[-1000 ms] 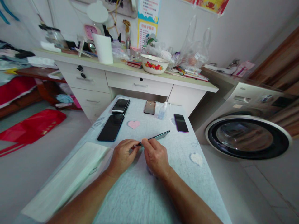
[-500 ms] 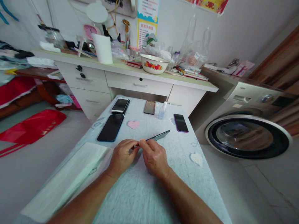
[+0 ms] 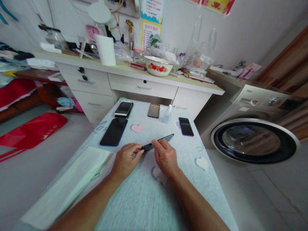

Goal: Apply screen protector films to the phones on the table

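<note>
A dark smartphone (image 3: 147,147) is held tilted just over the cloth-covered table. My left hand (image 3: 126,162) pinches its left end between thumb and fingers. My right hand (image 3: 166,157) is closed at the middle of the phone's edge, thumb and forefinger pressed against it; its palm side is hidden. The phone's right end sticks out beyond the right fingers. Left of it lies a large black phone (image 3: 114,132), with a stack of phones (image 3: 124,109) behind. A brown-edged phone (image 3: 154,110) and a clear spray bottle (image 3: 167,114) stand farther back. At right lies a purple-edged phone (image 3: 186,126).
A whitish flat packet (image 3: 69,183) lies along the table's left side, under my left forearm. Behind the table is a white desk (image 3: 144,86) bearing a flowered bowl (image 3: 158,66) and clutter. A washing machine (image 3: 240,106) stands at right, a red bag (image 3: 33,130) on the floor at left.
My right hand has slid rightward along the phone's edge, from beside my left fingertips to the phone's middle. My left hand stays on the left end.
</note>
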Available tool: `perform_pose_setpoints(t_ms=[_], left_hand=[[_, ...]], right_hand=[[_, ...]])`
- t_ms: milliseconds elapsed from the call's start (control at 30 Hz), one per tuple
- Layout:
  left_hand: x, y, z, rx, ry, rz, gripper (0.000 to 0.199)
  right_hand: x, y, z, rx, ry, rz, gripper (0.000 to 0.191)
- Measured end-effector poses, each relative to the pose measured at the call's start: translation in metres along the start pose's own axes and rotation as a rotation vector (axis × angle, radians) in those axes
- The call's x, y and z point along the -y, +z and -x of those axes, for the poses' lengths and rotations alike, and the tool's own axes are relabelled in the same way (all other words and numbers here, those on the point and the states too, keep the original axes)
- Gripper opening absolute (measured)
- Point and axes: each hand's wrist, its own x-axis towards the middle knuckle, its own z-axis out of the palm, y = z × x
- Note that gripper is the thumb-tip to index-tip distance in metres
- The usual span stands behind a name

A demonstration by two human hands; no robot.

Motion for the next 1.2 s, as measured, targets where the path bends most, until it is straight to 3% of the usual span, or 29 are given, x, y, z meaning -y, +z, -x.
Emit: perform_pose_setpoints(t_ms=[900, 1200], left_hand=[[0.001, 0.0, 0.0, -0.041, 0.001, -0.006, 0.01], [0.002, 0.0, 0.0, -0.032, -0.007, -0.007, 0.011]], right_hand=[[-0.069, -0.001, -0.004, -0.154, 0.201, 0.053, 0.03], [-0.074, -0.002, -0.004, -0.18, 0.223, 0.034, 0.03]])
